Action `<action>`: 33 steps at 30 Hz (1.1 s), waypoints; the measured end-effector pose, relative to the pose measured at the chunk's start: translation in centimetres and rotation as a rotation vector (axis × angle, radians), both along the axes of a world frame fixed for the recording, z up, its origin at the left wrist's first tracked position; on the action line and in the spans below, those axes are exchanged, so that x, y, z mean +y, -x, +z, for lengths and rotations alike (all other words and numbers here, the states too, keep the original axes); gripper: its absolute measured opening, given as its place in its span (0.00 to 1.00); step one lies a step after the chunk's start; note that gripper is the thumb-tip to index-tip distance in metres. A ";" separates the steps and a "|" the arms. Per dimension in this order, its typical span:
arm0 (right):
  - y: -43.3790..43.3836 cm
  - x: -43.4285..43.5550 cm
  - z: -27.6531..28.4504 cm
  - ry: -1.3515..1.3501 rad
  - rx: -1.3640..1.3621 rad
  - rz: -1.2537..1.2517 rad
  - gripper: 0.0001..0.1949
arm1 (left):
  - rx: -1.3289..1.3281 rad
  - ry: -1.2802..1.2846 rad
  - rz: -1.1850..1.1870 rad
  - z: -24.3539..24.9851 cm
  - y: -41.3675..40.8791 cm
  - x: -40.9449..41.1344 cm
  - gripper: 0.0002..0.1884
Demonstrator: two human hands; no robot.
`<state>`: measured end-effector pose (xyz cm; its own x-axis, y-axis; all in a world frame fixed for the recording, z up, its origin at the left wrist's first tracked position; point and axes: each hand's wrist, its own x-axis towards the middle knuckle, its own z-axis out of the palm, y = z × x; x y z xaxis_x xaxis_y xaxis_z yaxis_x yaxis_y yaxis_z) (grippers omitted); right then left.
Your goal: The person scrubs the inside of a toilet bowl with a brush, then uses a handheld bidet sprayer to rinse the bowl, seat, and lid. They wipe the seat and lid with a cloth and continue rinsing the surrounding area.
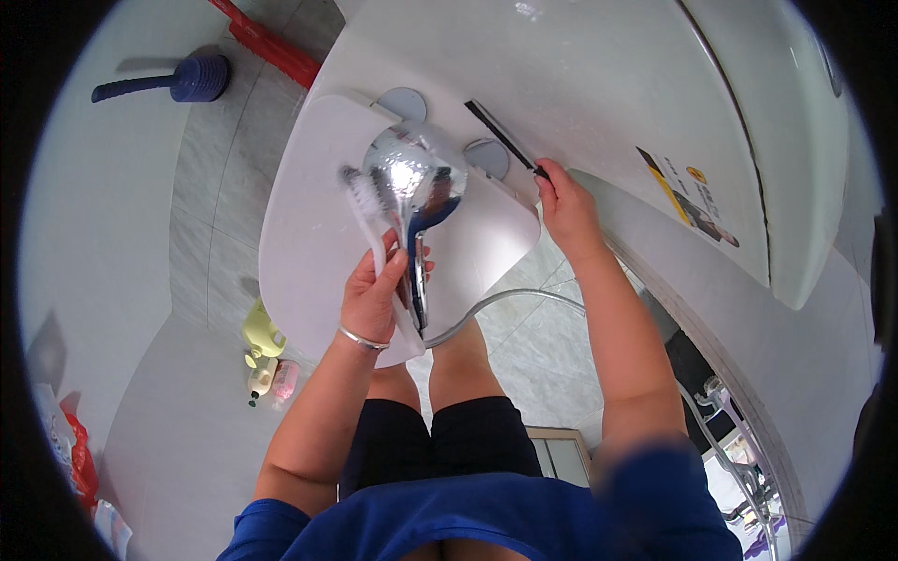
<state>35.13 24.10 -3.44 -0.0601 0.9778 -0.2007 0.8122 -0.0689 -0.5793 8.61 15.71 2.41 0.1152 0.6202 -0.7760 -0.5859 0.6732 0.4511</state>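
My left hand (372,291) grips two things together: a chrome shower head (414,165) and a white-handled brush (363,200) with pale bristles. Both are held up over the closed white toilet lid (309,245). From the shower head's handle, a grey hose (515,293) curves to the right and passes behind my right forearm. Pinched in my right hand (570,210) is the end of a slim black strip-like tool (499,132); whether it is a narrow brush or a blade cannot be told. That tool lies close above a round hinge cap (486,158). A second cap (403,104) sits to the left.
The white cistern (561,77) rises behind the lid and bears a printed sticker (687,196). On the left floor stand a purple plunger (200,78), a red plastic object (273,49), a yellow-green jug (261,333), a cream bottle (263,375) and a pink bottle (285,379).
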 end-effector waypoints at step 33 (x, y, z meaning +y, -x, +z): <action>-7.6 -8.7 -1.1 -0.144 -0.437 -0.023 0.17 | -0.087 0.002 0.153 0.7 -0.8 1.7 0.19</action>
<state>42.77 15.45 -4.49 0.0223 0.9977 -0.0647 0.9816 -0.0341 -0.1879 9.40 17.38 3.08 0.0865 0.6343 -0.7683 -0.7185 0.5739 0.3929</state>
